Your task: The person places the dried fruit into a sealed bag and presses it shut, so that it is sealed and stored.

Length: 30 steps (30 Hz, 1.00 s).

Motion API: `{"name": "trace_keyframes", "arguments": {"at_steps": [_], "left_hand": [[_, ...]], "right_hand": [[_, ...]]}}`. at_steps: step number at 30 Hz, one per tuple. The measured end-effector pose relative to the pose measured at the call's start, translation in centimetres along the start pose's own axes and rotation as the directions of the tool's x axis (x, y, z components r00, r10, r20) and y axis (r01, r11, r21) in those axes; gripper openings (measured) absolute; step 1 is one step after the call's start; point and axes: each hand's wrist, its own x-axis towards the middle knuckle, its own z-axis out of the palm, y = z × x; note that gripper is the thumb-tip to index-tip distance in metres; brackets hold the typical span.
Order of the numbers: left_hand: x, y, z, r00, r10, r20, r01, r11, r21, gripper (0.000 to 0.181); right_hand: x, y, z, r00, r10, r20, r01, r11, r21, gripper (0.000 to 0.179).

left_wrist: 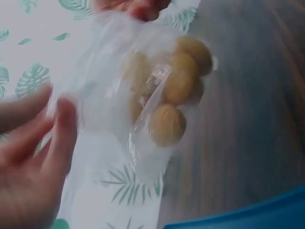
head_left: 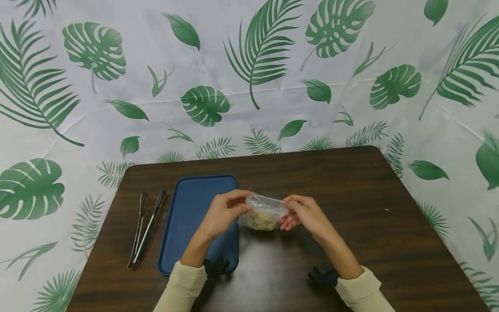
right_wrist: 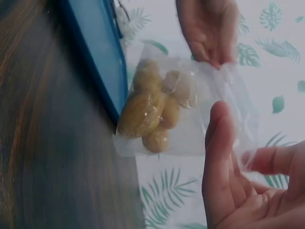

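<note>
A clear plastic bag (head_left: pixel 266 201) hangs between both hands over the table, just right of the blue tray. Several round, yellowish-brown lumps (left_wrist: pixel 167 125) sit in its lower part; they resemble walnuts or small potatoes, and I cannot tell which. My left hand (head_left: pixel 223 212) pinches the bag's upper left side between thumb and fingers. On the opposite side, my right hand (head_left: pixel 306 214) pinches the upper edge, thumb above and fingers behind the film. In the right wrist view the lumps (right_wrist: pixel 143 114) cluster at the bag's bottom, away from the fingers.
The blue tray (head_left: pixel 187 225) lies left of centre, partly under my left forearm. Metal tongs (head_left: pixel 146 234) lie spread on the dark wooden table (head_left: pixel 331 177), left of the tray. A leaf-patterned cloth (head_left: pixel 218 56) hangs behind the table. A tiny pale scrap (head_left: pixel 387 209) lies at right.
</note>
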Motion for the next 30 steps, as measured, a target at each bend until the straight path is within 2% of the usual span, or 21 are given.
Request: {"name": "trace_keyframes", "arguments": {"at_steps": [2, 4, 7, 9, 11, 13, 15, 18, 20, 22, 24, 26, 27, 30], "left_hand": [[0.2, -0.3, 0.4, 0.992, -0.001, -0.124, 0.001, 1.0, 0.002, 0.027], [0.5, -0.6, 0.7, 0.974, -0.01, -0.226, 0.002, 0.999, -0.034, 0.02], [0.8, -1.0, 0.9, 0.955, -0.008, -0.297, -0.022, 0.995, -0.096, 0.017], [0.9, -1.1, 1.0, 0.948, 0.011, -0.317, -0.042, 0.995, -0.09, 0.017], [1.0, -1.1, 1.0, 0.944, 0.03, -0.329, -0.058, 0.995, -0.076, 0.016], [1.1, -1.1, 1.1, 0.94, 0.024, -0.34, -0.052, 0.996, -0.072, 0.016], [1.1, -1.0, 1.1, 0.938, 0.0, -0.347, -0.031, 0.996, -0.083, 0.016], [1.0, -1.1, 1.2, 0.944, -0.038, -0.327, 0.014, 0.997, -0.077, 0.016], [1.0, -1.2, 1.3, 0.951, -0.04, -0.307, 0.026, 0.998, -0.052, 0.015], [0.9, -1.2, 1.4, 0.956, -0.015, -0.292, 0.014, 1.0, -0.005, 0.013], [0.8, -0.9, 1.6, 0.956, 0.035, -0.292, -0.027, 0.999, 0.032, 0.012], [0.8, -0.2, 1.8, 0.95, 0.096, -0.297, -0.087, 0.995, 0.044, 0.012], [0.8, 0.3, 1.9, 0.946, 0.129, -0.299, -0.121, 0.992, 0.045, 0.012], [1.0, 1.8, 2.0, 0.933, 0.198, -0.301, -0.206, 0.979, 0.005, 0.013]], "right_hand": [[-0.3, 0.2, -0.4, 0.997, -0.043, 0.059, 0.042, 0.999, 0.018, 0.036], [-0.6, 0.4, -0.7, 0.987, -0.103, 0.126, 0.101, 0.995, 0.02, 0.04], [-0.9, 0.8, -0.9, 0.965, -0.191, 0.178, 0.195, 0.981, -0.01, 0.043], [-0.9, 0.9, -0.9, 0.958, -0.24, 0.158, 0.252, 0.966, -0.062, 0.038], [-1.0, 1.1, -0.7, 0.954, -0.279, 0.106, 0.291, 0.948, -0.126, 0.031], [-1.0, 1.2, -0.4, 0.946, -0.323, 0.041, 0.325, 0.925, -0.196, 0.025], [-1.1, 1.3, -0.2, 0.928, -0.372, -0.02, 0.356, 0.901, -0.249, 0.021], [-1.2, 1.3, 0.1, 0.894, -0.439, -0.089, 0.398, 0.869, -0.293, 0.018], [-1.3, 1.3, 0.3, 0.875, -0.471, -0.11, 0.419, 0.853, -0.311, 0.016], [-1.4, 1.3, 0.2, 0.863, -0.49, -0.119, 0.433, 0.841, -0.325, 0.015], [-1.5, 1.3, -0.2, 0.853, -0.509, -0.116, 0.449, 0.829, -0.333, 0.014], [-1.5, 1.4, -0.7, 0.863, -0.495, -0.104, 0.447, 0.843, -0.3, 0.013], [-1.4, 1.5, -1.0, 0.875, -0.476, -0.083, 0.442, 0.857, -0.264, 0.014], [-1.4, 1.7, -1.6, 0.929, -0.368, 0.038, 0.369, 0.921, -0.125, 0.036]]}}
